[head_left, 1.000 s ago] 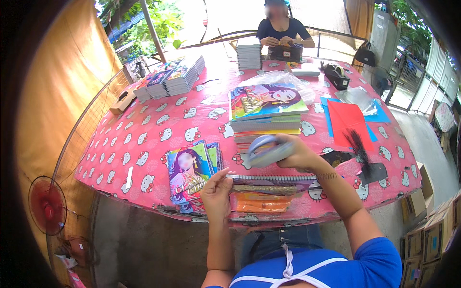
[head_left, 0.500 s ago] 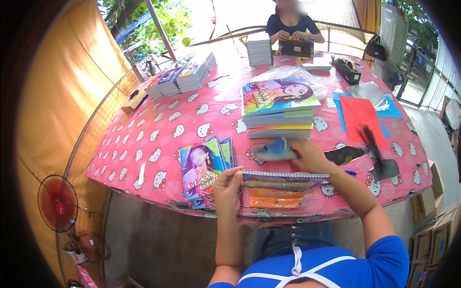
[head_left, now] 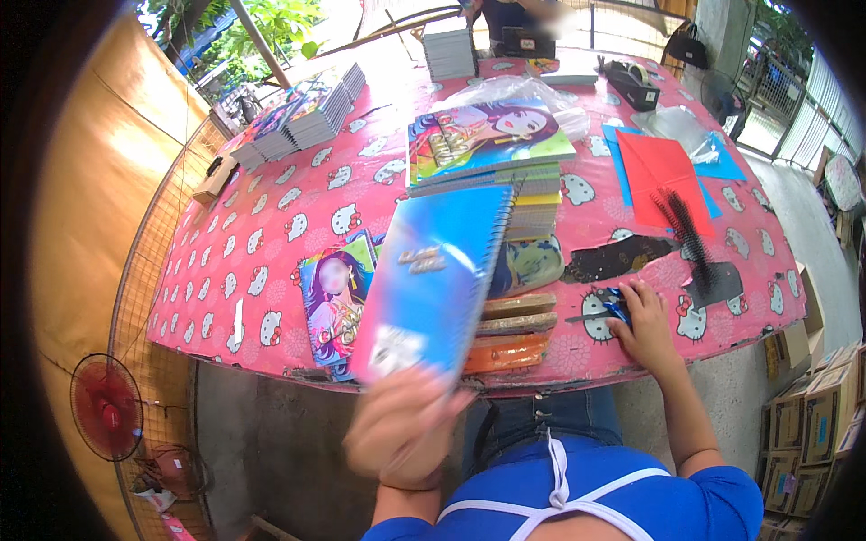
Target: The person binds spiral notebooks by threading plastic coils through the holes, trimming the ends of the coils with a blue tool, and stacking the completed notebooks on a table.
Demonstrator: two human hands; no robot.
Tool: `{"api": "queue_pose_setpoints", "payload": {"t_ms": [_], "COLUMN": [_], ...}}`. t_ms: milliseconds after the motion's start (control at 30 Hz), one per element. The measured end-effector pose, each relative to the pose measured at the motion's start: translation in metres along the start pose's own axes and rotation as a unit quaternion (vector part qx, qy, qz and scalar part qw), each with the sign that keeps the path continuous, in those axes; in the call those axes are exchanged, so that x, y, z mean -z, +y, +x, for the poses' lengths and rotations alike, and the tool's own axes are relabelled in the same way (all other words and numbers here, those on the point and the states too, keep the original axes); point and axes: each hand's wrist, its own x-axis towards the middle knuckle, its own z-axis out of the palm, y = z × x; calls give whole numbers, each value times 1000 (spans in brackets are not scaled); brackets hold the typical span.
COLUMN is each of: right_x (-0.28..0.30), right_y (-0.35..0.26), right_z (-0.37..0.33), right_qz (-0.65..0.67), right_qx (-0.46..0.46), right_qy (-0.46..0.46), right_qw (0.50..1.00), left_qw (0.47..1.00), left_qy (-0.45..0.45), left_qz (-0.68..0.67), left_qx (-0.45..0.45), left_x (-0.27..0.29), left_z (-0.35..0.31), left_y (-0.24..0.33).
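My left hand (head_left: 401,428) grips the lower end of a spiral notebook (head_left: 442,270) and holds it up, tilted, its blue and pink cover showing and the coil along its right edge. The hand is slightly blurred. At the table's near right, my right hand (head_left: 645,320) has its fingers curled on a small blue-handled tool (head_left: 617,307); its exact kind is partly hidden. Behind the raised notebook stands a stack of notebooks (head_left: 532,194) with an illustrated cover on top. A few colourful notebooks (head_left: 332,298) lie left of the raised one, partly covered by it.
A patterned blue-green pad (head_left: 532,261) and wrapped brown and orange blocks (head_left: 510,338) lie near the front edge. Black coils (head_left: 686,230), red sheets (head_left: 663,180) and a tape dispenser (head_left: 633,86) are at right. More notebook stacks (head_left: 316,117) stand far left. A person sits opposite.
The notebook has gone from edge-on near the table to raised and tilted in my left hand. My right hand has let go of the patterned pad and moved right onto the blue-handled tool.
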Motion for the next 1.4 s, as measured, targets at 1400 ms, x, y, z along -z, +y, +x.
{"api": "queue_pose_setpoints", "payload": {"t_ms": [1400], "right_x": [54], "right_y": [-74], "right_z": [0], "right_qz": [408], "right_qx": [95], "right_qy": [40], "right_qw": [907], "left_qw": [977], "left_qy": [182], "left_qz": [99], "left_qx": [58], "left_x": [-3], "left_z": [-11], "left_y": [-62]}}
